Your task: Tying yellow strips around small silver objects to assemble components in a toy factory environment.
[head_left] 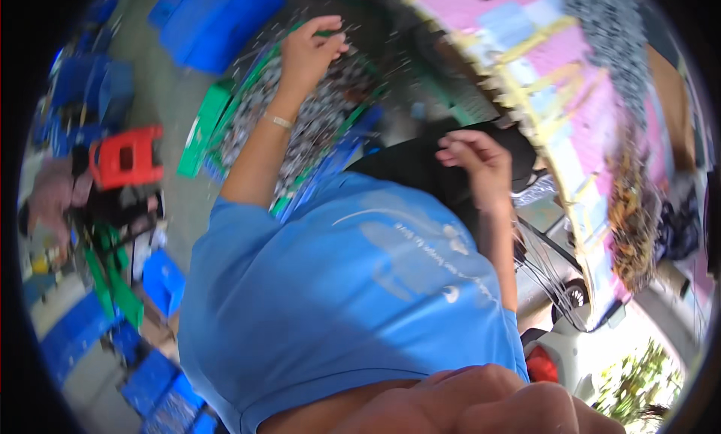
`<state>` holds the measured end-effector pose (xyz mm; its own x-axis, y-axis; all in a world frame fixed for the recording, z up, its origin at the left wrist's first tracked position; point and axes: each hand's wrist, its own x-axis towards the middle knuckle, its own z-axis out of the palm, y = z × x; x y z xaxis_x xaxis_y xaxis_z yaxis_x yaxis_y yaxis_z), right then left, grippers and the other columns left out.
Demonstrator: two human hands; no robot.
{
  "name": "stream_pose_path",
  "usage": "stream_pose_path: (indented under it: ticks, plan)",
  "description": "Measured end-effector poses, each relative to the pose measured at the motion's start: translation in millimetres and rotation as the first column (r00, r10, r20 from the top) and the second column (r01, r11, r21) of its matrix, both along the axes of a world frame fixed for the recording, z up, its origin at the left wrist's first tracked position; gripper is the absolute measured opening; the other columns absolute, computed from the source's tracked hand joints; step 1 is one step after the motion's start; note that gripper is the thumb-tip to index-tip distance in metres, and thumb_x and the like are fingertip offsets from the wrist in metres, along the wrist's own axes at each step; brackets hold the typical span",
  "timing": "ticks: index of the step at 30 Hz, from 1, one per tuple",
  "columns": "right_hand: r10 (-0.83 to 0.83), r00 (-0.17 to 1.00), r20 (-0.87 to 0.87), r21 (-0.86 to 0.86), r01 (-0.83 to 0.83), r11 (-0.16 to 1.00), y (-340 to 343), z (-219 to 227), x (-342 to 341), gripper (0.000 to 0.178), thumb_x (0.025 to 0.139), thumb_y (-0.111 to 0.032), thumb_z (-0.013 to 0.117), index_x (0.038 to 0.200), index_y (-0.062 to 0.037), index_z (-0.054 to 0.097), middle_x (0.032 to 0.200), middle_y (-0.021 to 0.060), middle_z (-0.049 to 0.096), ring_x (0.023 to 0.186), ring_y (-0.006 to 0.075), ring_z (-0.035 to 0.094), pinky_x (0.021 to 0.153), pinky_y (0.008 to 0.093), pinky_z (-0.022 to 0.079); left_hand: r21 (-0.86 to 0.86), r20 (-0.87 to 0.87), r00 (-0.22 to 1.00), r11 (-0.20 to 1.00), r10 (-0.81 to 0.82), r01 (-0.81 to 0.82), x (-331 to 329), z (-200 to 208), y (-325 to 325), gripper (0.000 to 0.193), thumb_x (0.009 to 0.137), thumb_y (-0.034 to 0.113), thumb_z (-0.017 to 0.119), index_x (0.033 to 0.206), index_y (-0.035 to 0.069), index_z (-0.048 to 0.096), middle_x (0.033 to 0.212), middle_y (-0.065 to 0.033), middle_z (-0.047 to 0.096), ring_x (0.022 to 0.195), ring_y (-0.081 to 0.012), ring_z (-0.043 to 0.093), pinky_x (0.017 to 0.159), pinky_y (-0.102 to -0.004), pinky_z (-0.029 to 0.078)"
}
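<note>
So the left hand [312, 51] is up over the far part of a wide blue-and-green plastic container [330, 163], fingers loosely bent with a gap to the thumb. There's a bit of green in that gap, but I can't tell if it's pinched or just the container's edge behind. The right hand [477, 160] is over by the black trousers [413, 163], half curled; can't tell if anything's in it.

That container sits just past the left forearm, spread with loads of small grey-white pieces [248, 122], too blurry to say what they are. Right beside it leans a flat green plastic piece [201, 130], and beyond that is a big blue plastic bin [218, 24], contents not readable.

Over on the right, the worktop [574, 96] is pink with pale blue and yellow patches, its edge bending round thanks to the lens. It carries a dark grey heap [612, 39] and a scruffy brown-yellow heap [631, 223].

Further out, there's grey floor [171, 96], a red plastic stool [126, 157], another person [52, 197] at the far left, more blue crates [150, 381] lower left, and bright leafy greenery [638, 385] lower right.
</note>
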<state>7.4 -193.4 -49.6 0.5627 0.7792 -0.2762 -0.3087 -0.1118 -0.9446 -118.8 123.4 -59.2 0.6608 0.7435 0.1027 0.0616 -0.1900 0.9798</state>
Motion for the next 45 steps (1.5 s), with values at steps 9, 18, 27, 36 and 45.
stream_pose_path:
  ticks: [9,18,27,36,45]
  plan:
    - [0.114,0.992,-0.058,0.028,-0.112,0.993,-7,-15,11,0.015,0.093,-0.005,0.061,0.106,0.0018,0.065,0.096,0.0071,0.070,0.084,0.0124,0.067,0.073,0.0244,0.053,0.689,0.091,0.892,0.675,-0.442,0.264,223,76,-85,0.021,0.081,0.007,0.069,0.102,0.006,0.070,0.096,-0.0112,0.068,0.076,-0.0235,0.068,0.069,-0.0340,0.056]
    - [0.083,0.996,-0.007,0.009,-0.083,0.996,-50,38,51,0.018,0.094,-0.004,0.061,0.111,0.0027,0.064,0.095,0.0064,0.068,0.086,0.0123,0.065,0.081,0.0268,0.053,0.911,-0.188,0.897,0.271,-0.400,0.311,394,40,-79,0.015,0.084,0.013,0.056,0.089,0.002,0.063,0.096,-0.0226,0.065,0.088,-0.0394,0.064,0.076,-0.0502,0.050]
    - [0.040,0.173,0.984,-0.154,0.721,0.676,-74,92,219,0.019,0.084,-0.011,0.065,0.100,-0.0043,0.070,0.092,0.0162,0.071,0.081,0.0268,0.070,0.069,0.0358,0.054,0.618,-0.124,0.805,0.590,-0.580,0.520,311,73,-131,0.030,0.079,0.011,0.072,0.109,0.006,0.068,0.095,-0.0103,0.068,0.073,-0.0213,0.066,0.067,-0.0338,0.053]
    - [0.306,0.069,0.950,-0.249,0.760,0.601,-67,77,276,0.034,0.078,-0.014,0.057,0.109,-0.0144,0.071,0.098,0.0199,0.069,0.089,0.0377,0.067,0.082,0.0449,0.053,-0.237,0.232,0.759,0.721,-0.609,0.651,163,57,-145,0.036,0.084,0.003,0.066,0.119,-0.004,0.061,0.092,-0.0070,0.065,0.071,-0.0112,0.064,0.060,-0.0231,0.050]
    - [0.386,0.186,0.904,-0.387,0.741,0.548,-61,70,294,0.032,0.079,-0.019,0.059,0.109,-0.0167,0.071,0.103,0.0192,0.069,0.098,0.0359,0.066,0.087,0.0447,0.052,-0.419,0.317,0.561,0.418,-0.764,0.806,119,60,-197,0.035,0.088,0.003,0.062,0.122,-0.001,0.061,0.100,-0.0083,0.065,0.071,-0.0139,0.066,0.062,-0.0240,0.052]
